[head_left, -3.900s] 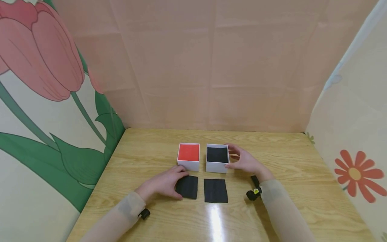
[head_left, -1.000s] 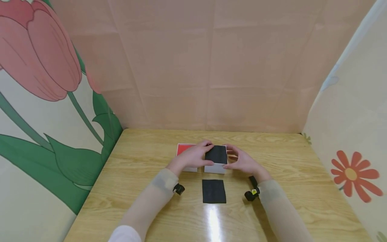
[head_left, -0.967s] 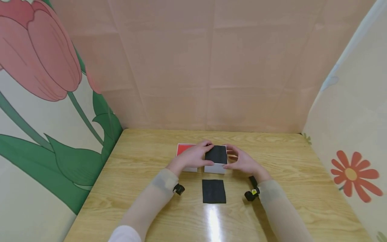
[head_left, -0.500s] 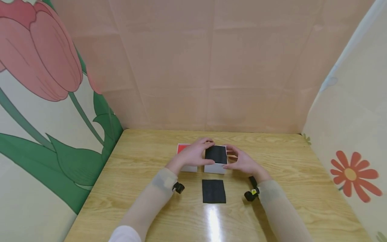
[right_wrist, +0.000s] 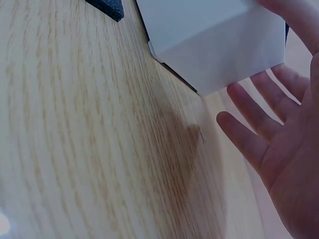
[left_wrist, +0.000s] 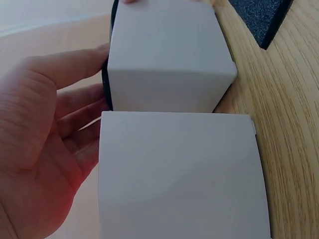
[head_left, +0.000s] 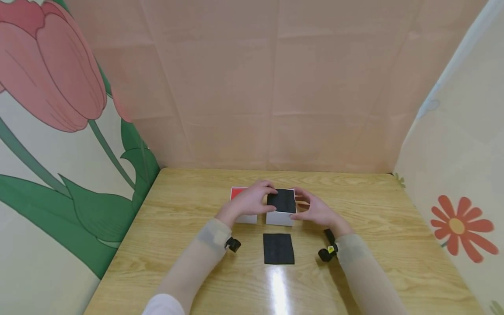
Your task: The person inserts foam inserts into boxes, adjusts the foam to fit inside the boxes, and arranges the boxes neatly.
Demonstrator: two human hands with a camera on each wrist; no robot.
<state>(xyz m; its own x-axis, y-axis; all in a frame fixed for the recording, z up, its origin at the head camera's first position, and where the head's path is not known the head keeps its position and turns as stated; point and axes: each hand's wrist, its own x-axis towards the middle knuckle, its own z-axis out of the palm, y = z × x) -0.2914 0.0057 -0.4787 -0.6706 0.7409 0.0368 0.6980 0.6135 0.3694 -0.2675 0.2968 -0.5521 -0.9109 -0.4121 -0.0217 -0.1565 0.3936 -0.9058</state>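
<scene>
From my head, the black pad point(head_left: 284, 201) tops the white box point(head_left: 280, 219), just right of my left hand point(head_left: 253, 200), whose thumb and fingers stand apart, touching its left edge. It looks square, with no long axis. My right hand point(head_left: 316, 211) holds the box's right side. Another pad point(head_left: 278, 249) lies nearer me. From my left wrist, the pad's dark edge runs beside my thumb. From my right wrist, thumb on box, fingers spread.

Overhead, left fingers point(head_left: 270, 191) block the gap between boxes point(head_left: 279, 219).
</scene>
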